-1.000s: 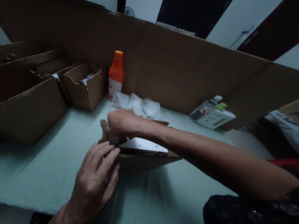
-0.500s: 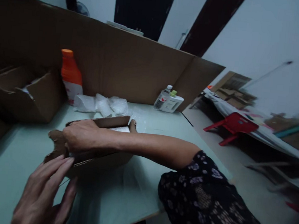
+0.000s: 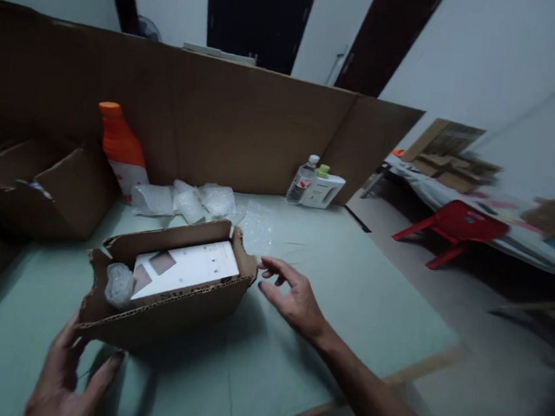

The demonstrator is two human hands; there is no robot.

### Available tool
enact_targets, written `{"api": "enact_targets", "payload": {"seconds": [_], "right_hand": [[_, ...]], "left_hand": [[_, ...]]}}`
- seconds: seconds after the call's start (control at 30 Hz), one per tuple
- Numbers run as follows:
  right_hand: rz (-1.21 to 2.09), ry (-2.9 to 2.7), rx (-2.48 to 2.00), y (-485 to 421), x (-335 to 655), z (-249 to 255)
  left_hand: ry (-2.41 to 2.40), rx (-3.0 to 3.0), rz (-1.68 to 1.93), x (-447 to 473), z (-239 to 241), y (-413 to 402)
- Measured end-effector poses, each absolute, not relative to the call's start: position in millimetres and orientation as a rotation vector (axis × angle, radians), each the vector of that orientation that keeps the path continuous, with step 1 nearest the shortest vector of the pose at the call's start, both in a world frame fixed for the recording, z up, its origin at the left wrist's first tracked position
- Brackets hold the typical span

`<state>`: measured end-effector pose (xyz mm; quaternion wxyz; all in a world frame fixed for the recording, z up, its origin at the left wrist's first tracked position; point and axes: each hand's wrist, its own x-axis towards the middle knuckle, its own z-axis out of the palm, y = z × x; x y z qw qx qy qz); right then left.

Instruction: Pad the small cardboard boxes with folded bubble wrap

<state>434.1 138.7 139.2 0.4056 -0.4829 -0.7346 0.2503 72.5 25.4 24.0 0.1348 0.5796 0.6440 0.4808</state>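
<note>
An open cardboard box (image 3: 183, 313) stands on the green-topped table, with a white printed carton (image 3: 188, 265) lying inside it. A crumpled wad of bubble wrap (image 3: 119, 284) fills the box's left end beside the carton. My left hand (image 3: 70, 371) is at the near left corner of the box, thumb and fingers apart; whether the fingertips touch the cardboard is hard to see. Close to the right end of the box, my right hand (image 3: 293, 298) is open, its fingers spread and nothing in them.
Several pieces of bubble wrap (image 3: 187, 200) lie behind the box, near an orange bottle (image 3: 121, 150). Another cardboard box (image 3: 72, 195) is at the left. A clear bottle (image 3: 302, 181) and a white jug (image 3: 325, 192) stand against the cardboard screen (image 3: 246, 126). A red stool (image 3: 462, 226) is off to the right.
My right hand has come out of the box's left end and moved right, past the box's right end. The bubble wrap and carton inside now show. My left hand has shifted slightly down.
</note>
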Motion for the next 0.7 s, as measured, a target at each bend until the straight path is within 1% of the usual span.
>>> {"api": "enact_targets", "payload": {"seconds": [0.1, 0.2, 0.3, 0.33, 0.47, 0.57, 0.7], "right_hand": [[0.823, -1.945, -1.141, 145, 414, 93], [0.925, -1.912, -1.132, 155, 377, 84], [0.886, -1.828, -1.174, 163, 366, 100], [0.858, -1.792, -1.189, 164, 372, 106], [0.631, -1.62, -1.345, 153, 414, 118], [0.523, -1.605, -1.371, 129, 422, 110], [0.6, -1.818, -1.113, 107, 378, 97]], "left_hand": [[1.815, 1.284, 1.397, 95, 38, 29], [1.735, 1.143, 1.447, 102, 60, 45], [1.694, 1.119, 1.542, 114, 82, 72], [1.638, 1.144, 1.585, 122, 87, 82], [1.447, 1.231, 1.561, 157, 94, 106], [1.391, 1.228, 1.519, 157, 91, 92], [1.599, 1.047, 1.547, 116, 87, 44]]}}
